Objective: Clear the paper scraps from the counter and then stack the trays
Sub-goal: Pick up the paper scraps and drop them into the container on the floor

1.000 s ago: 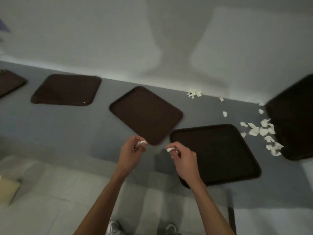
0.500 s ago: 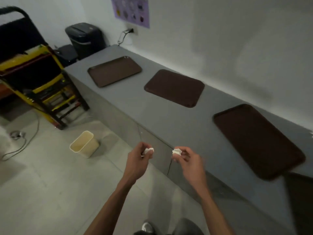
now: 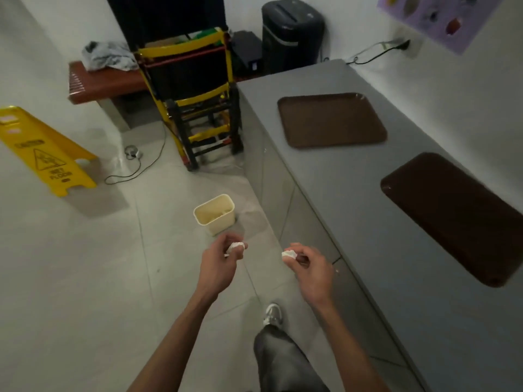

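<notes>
Paper scraps [image 3: 236, 246] pinched in my left hand [image 3: 219, 263], more scraps [image 3: 288, 254] in right hand [image 3: 312, 268]; bin [image 3: 215, 214] at 12 o'clock, trays [image 3: 331, 120] at 2.

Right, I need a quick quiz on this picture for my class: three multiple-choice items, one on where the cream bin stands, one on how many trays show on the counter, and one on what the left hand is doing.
1. The cream bin stands
A) on a shelf
B) on the floor
C) on a stool

2. The brown trays in view on the counter number
A) two
B) three
C) five

3. The left hand
A) lies flat
B) hangs empty
C) pinches a white paper scrap

Answers:
1 B: the bin sits on the tiles, beside the counter's front.
2 A: only two trays show on the grey top, lying apart.
3 C: the scrap shows white at the fingertips. The right hand pinches another.
</notes>
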Available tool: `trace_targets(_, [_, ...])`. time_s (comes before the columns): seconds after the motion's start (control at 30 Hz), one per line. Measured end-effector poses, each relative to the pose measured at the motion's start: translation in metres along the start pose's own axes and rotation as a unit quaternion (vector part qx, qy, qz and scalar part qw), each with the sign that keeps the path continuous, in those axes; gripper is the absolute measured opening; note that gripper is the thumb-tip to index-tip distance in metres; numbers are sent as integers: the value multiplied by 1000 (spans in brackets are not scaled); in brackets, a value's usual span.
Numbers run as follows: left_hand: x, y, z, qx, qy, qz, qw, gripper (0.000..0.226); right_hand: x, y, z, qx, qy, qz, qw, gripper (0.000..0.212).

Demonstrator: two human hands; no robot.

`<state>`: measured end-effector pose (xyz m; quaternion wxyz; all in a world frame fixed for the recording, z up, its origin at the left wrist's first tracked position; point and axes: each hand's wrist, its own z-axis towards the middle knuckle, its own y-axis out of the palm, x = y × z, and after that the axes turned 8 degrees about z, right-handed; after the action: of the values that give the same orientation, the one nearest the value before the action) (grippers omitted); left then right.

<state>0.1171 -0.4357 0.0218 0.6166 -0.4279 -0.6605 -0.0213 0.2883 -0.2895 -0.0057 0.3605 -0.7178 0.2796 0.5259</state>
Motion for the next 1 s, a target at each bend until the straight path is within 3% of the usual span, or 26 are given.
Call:
trace_targets(0.23, [-34,-45,113,71,-73,10,995,22,-19,102,124,-95,16,-34,995,12])
trace_targets(0.4, [-63,-76,204,114,-145,-11,983,19,-21,179,206,-103,22,-62,993,15])
trace_targets(0.73, [-190,-84,418,40,-199,44,978,16,49,327,368,-76,108,-130,983,12])
trace_targets(1.0, [-318,-28,534,-28,-225,124,966,17,168,426,476,-111,124,-217,962,20])
